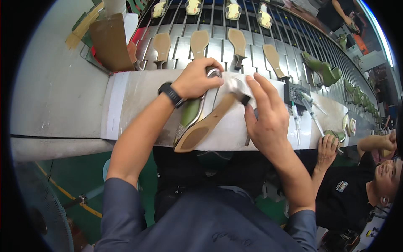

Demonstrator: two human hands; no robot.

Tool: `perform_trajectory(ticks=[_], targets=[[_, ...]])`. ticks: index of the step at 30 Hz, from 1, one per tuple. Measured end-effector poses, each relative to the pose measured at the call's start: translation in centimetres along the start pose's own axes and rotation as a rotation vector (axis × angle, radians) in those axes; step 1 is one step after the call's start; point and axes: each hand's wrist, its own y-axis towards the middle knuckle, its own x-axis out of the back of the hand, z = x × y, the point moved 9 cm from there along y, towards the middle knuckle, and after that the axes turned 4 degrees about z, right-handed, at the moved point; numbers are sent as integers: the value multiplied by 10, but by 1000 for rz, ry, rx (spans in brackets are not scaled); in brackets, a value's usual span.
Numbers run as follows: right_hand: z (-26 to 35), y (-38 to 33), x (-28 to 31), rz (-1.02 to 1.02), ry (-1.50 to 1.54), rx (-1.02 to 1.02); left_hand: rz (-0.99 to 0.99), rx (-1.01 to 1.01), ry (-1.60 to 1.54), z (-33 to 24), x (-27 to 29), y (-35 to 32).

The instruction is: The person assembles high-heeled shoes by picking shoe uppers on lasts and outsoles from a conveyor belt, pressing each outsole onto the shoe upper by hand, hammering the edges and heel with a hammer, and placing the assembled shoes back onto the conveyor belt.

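A green high-heeled shoe (191,112) lies on its side on the white worktable, its tan sole (205,126) turned toward me and its dark-tipped heel end to the right. My left hand (198,79), with a black watch at the wrist, is curled around the shoe's shiny silvery upper edge. Close to the heel, my right hand (268,113) has its fingers stretched and the thumb apart. Between the hands is a pale, shiny patch (237,85) smeared by motion; what it is I cannot tell.
Beyond the table runs a metal roller conveyor (180,31) carrying several tan-soled shoes and green heels (321,69). Syringe-like tubes (296,124) and a dark box (296,91) lie to my right. A cardboard box (110,44) stands far left. A co-worker's hand (327,147) rests near the table's right end.
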Motion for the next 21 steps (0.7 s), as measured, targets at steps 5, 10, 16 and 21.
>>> perform_trajectory(ticks=[5,10,16,21], targets=[[1,-9,-41,276,640,-233,-176,-203,-316,-16,2,-63],[40,-1,-52,172,554,16,-266,-278,-316,-22,10,-90],[36,-33,-64,324,1233,-592,-303,-288,-297,-14,16,-101],[56,-59,-100,743,1684,-1115,-291,-315,-223,-23,14,-106]])
